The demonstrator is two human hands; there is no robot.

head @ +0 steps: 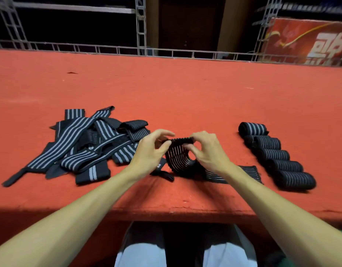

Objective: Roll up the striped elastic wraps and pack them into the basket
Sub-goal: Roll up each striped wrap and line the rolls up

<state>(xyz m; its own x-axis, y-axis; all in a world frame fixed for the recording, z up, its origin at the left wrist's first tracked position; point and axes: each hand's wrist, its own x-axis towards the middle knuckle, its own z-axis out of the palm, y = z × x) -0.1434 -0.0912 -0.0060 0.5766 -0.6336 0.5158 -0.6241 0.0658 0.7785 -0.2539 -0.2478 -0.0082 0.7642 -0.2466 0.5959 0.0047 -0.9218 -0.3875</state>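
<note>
Roll just starting: both hands pinch the top edge of one striped wrap.

Left hand (150, 151) and right hand (208, 153) each grasp one side of the folded end of the striped wrap (176, 158), fingers and thumb curled on it. The wrap arches up off the red tabletop (166, 83), and its tail (249, 173) lies flat to the right of the arch. Just left of this wrap is a heap of loose wraps (83, 149); to its right, beyond the tail, a row of rolled wraps (278, 158). The basket is not in view.

Risks, as judged:
- The core is small and springy, so a slack pinch would let it pop open.
- Uneven pull between the hands would skew the roll into a cone.
- The tail could catch a strap end from the heap.
- The right forearm passes near the rolled row, so a nudge may loosen one.
</note>
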